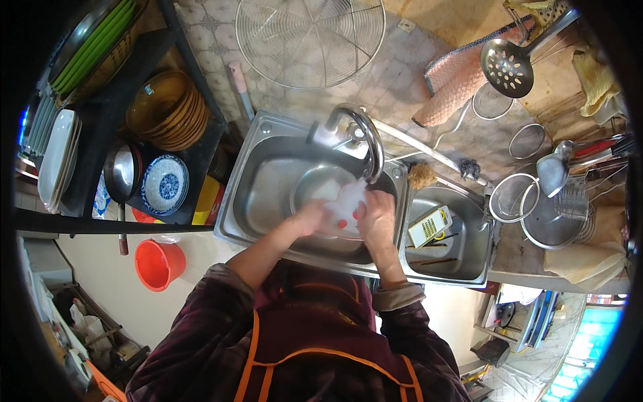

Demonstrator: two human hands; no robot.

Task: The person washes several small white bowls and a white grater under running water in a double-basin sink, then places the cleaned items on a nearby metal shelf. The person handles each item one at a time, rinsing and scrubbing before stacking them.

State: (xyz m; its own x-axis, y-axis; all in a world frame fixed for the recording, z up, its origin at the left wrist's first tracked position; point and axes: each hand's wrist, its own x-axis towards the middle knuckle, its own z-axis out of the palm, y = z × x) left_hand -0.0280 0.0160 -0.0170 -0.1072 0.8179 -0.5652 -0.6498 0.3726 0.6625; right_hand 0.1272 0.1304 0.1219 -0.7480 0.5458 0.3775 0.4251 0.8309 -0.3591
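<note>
A white plate with red patterns point(342, 223) is under the faucet's stream in the larger basin. My left hand point(309, 217) grips its left side, and my right hand point(377, 216) holds its right side. Water from the curved metal faucet point(378, 151) splashes over the plate and blurs its surface. Beneath and behind the plate, a round metal bowl or pan point(301, 183) rests in the stainless steel sink point(241, 201). Both forearms reach in over the sink's front edge.
The smaller basin at right holds a white-and-yellow grater point(429, 227) and chopsticks point(433, 261). Strainers point(514, 198) and a slotted ladle point(507, 68) hang at right. Left, a black shelf point(145, 45) carries brown bowls point(166, 110) and patterned plates point(165, 185). A red bucket point(159, 265) stands below.
</note>
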